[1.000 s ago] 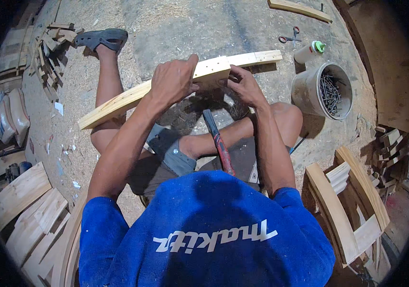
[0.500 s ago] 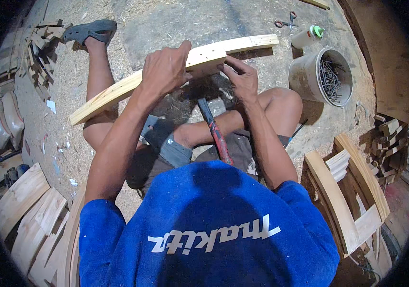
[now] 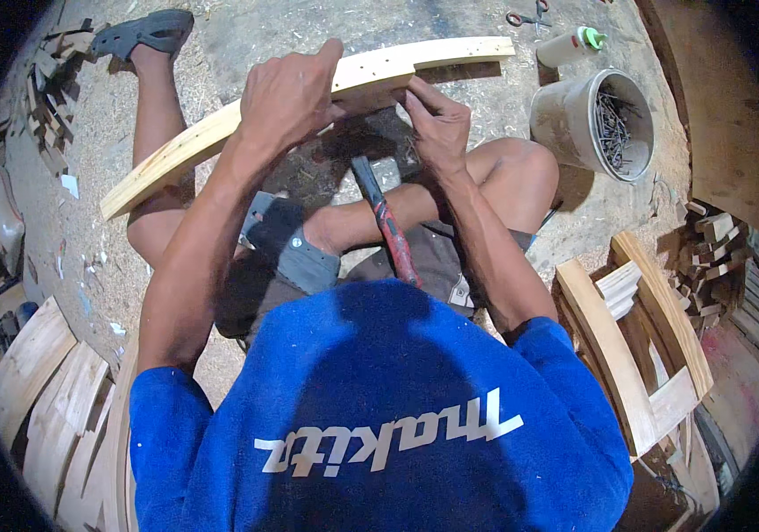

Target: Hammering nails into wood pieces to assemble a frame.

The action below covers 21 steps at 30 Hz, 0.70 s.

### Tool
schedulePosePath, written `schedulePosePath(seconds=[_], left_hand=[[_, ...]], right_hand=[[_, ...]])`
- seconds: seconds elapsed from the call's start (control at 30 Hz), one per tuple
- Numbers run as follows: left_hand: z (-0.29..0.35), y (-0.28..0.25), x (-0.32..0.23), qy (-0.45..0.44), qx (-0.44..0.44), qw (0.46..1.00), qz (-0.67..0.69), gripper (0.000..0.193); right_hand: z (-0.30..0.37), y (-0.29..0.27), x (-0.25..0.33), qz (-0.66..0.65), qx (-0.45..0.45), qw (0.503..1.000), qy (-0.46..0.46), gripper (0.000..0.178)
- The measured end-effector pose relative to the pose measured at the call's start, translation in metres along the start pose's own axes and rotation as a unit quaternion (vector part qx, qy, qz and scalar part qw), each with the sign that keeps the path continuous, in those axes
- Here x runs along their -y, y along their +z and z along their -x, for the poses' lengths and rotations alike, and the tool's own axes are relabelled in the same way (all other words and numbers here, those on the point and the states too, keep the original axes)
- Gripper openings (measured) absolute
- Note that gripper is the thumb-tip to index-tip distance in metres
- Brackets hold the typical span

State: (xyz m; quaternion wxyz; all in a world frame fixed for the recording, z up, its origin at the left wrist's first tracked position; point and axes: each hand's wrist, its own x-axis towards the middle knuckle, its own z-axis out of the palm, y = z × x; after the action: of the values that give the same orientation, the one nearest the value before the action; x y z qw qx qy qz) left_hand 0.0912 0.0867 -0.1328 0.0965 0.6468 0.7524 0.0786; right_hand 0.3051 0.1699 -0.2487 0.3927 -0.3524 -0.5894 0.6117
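A pale curved wooden piece (image 3: 175, 160) with small dark nail dots on its top edge spans my lap, rising from lower left to upper right. My left hand (image 3: 286, 99) is closed around it near the middle, thumb side up. At the lower edge of the wood, by a step in its outline, my right hand (image 3: 437, 124) presses its bent fingers; whether it pinches the wood or a small nail is too small to make out. A hammer (image 3: 386, 223) with a red and black handle rests across my lap, head pointing away from me.
A bucket of nails (image 3: 594, 124) stands at the right, with a green-capped bottle (image 3: 570, 46) and scissors (image 3: 528, 16) beyond it. Curved wooden frames (image 3: 632, 341) lie at lower right. Curved boards (image 3: 38, 363) and wood offcuts (image 3: 51, 97) are along the left.
The wooden piece and both hands appear slightly higher and farther left, as does most of the scene. My grip on the wood looks nearly the same.
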Motion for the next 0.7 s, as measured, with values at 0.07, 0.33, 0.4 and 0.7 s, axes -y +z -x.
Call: schedulePosePath(seconds=[0.07,0.33,0.4,0.7], left_hand=[[-0.001,-0.001,-0.001,-0.006,0.003,1.0,0.002,0.059],[-0.003,-0.01,-0.007,-0.012,0.026,1.0,0.003,0.058],[-0.004,-0.009,-0.007,-0.023,0.034,0.999,0.014,0.059],[-0.002,-0.008,-0.007,-0.016,0.01,1.0,0.015,0.059]], right_hand=[[0.0,0.002,0.0,0.037,-0.02,0.999,0.005,0.03],[-0.02,-0.061,0.096,0.256,-0.06,0.957,-0.124,0.033],[-0.031,-0.117,0.141,0.369,-0.098,0.91,-0.163,0.029],[-0.063,-0.291,0.203,0.702,0.0,0.711,0.053,0.021]])
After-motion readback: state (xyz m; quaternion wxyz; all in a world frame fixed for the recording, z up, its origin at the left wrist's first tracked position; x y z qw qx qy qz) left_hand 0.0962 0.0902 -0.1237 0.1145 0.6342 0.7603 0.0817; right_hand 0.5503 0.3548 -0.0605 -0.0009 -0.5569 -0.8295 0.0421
